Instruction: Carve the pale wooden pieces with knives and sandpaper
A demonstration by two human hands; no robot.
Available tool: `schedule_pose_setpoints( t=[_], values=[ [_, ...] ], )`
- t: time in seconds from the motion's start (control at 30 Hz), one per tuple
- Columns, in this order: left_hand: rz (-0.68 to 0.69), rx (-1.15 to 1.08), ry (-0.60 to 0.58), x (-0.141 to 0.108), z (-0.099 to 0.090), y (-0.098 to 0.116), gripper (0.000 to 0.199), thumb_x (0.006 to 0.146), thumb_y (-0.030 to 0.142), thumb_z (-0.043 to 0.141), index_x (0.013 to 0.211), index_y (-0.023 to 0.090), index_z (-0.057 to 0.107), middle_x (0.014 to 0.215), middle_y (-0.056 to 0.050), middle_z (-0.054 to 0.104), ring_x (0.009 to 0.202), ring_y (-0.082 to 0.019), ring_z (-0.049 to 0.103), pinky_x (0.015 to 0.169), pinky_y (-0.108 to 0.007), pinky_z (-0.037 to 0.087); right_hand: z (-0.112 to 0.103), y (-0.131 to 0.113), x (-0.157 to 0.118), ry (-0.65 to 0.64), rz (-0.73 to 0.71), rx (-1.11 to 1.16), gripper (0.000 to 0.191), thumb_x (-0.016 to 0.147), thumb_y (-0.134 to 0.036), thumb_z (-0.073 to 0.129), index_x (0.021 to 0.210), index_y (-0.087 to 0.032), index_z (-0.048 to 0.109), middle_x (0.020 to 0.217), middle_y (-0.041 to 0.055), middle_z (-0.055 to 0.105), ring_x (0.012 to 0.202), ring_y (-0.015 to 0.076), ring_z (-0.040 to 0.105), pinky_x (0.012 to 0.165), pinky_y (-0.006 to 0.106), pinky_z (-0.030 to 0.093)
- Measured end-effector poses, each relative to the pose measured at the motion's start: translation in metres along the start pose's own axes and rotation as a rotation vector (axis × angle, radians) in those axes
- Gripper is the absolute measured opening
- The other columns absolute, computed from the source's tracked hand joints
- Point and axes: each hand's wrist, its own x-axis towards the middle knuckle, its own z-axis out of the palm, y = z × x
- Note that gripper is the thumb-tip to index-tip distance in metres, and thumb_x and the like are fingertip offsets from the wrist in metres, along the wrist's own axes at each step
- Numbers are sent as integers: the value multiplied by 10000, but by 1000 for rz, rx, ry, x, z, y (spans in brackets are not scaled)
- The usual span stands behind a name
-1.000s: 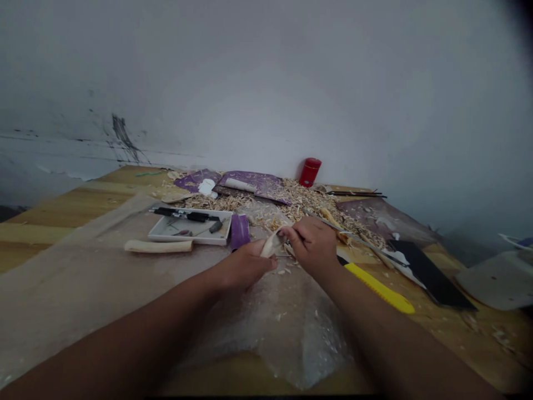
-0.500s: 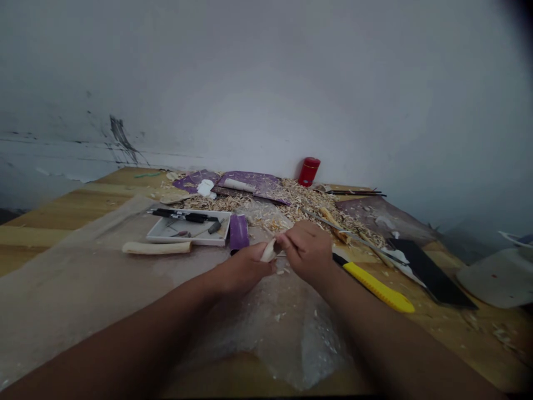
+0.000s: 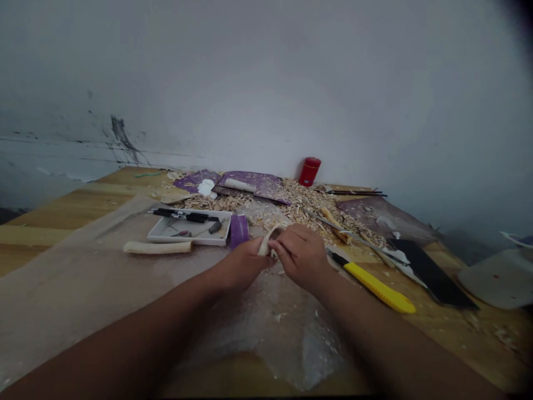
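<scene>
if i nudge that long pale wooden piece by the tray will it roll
The long pale wooden piece will probably roll a little if pushed sideways, since it looks round and lies on flat tan paper. It looks solid, so likely stiff and fairly light.

Carved wood piece [image 3: 270, 240] between your left hand [image 3: 244, 265] and right hand [image 3: 300, 256]

On the table [image 3: 41, 216], a tray [image 3: 187, 242] lies beyond your left hand, a utility knife [image 3: 375, 288] right of your right hand, wood shavings [image 3: 308, 203] beyond both.

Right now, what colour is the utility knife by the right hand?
The utility knife is yellow with a black end, best seen in the head view.
</scene>
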Motion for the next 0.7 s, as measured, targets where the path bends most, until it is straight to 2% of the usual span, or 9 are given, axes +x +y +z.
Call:
schedule_pose_setpoints(
  t=[0.13, 0.3, 0.43, 0.53, 0.6, 0.7],
  values=[
    [28, -18, 12, -1, 1, 0, 145, 691, 226, 453, 816, 155, 467, 673, 35, 430, 611, -95, 368, 582, -216, 308, -1, 9, -1, 22, 51, -27, 270, 831, -262, 424, 610, -162, 542, 599, 24, 506, 622, 131, 440, 606, 262, 321],
    [-103, 3, 36, -6, 3, 6, 90, 710, 247, 430, 768, 177, 423, 521, 67, 342, 471, -78, 296, 459, -205, 233, 0, 21, 0, 53, 174, -30, 266, 833, -268, 423, 633, -165, 567, 587, 24, 513, 620, 135, 458, 597, 260, 325],
    [-48, -13, 46, -7, 3, 7, 104, 708, 231, 440, 790, 168, 453, 544, 61, 362, 492, -77, 304, 479, -203, 249, 0, 15, 1, 51, 146, -18, 269, 833, -258, 421, 617, -163, 550, 566, 15, 494, 593, 127, 445, 580, 257, 316],
    [3, -28, 33, -5, 2, 5, 105, 708, 219, 444, 792, 159, 465, 600, 48, 386, 537, -80, 324, 509, -204, 270, -1, 5, 1, 11, 55, 5, 273, 830, -253, 424, 594, -163, 528, 572, 13, 488, 589, 122, 429, 583, 256, 311],
    [4, -18, 26, -4, 1, 3, 104, 713, 219, 441, 791, 157, 467, 604, 46, 386, 544, -82, 326, 511, -205, 271, -1, 2, 0, -6, -3, 8, 279, 827, -254, 426, 578, -163, 513, 582, 16, 490, 593, 120, 422, 592, 258, 311],
    [-7, -3, 23, -3, 2, 1, 146, 713, 229, 449, 831, 147, 479, 618, 41, 383, 549, -82, 322, 503, -205, 265, -1, 7, 0, -5, 8, -4, 281, 830, -260, 423, 589, -159, 527, 583, 20, 494, 597, 124, 427, 590, 260, 310]
  ],
)
